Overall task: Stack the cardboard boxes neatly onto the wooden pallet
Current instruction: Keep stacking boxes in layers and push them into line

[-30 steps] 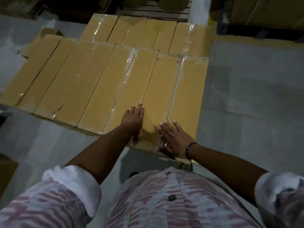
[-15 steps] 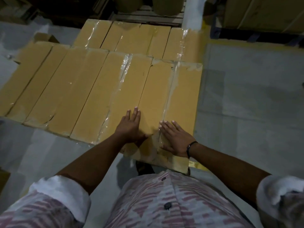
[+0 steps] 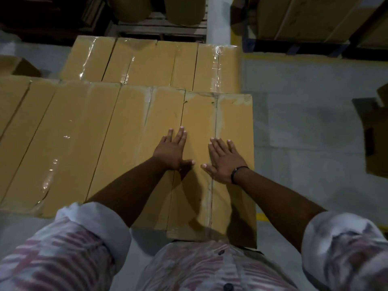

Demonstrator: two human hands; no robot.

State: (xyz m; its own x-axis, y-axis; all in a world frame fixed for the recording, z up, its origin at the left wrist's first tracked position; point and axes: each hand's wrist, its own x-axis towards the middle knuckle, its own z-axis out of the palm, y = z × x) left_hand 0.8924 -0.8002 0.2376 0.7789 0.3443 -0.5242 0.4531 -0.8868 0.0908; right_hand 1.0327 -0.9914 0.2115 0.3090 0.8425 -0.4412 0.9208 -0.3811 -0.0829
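left hand flat, fingers spread | right hand flat, fingers spread | both on rightmost cardboard box

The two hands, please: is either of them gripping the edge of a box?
No, the left hand and the right hand both lie flat and outstretched on top of the cardboard boxes.

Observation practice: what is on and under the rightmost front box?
The right hand lies flat on the box; the left hand straddles its left edge. Anything underneath it is hidden.
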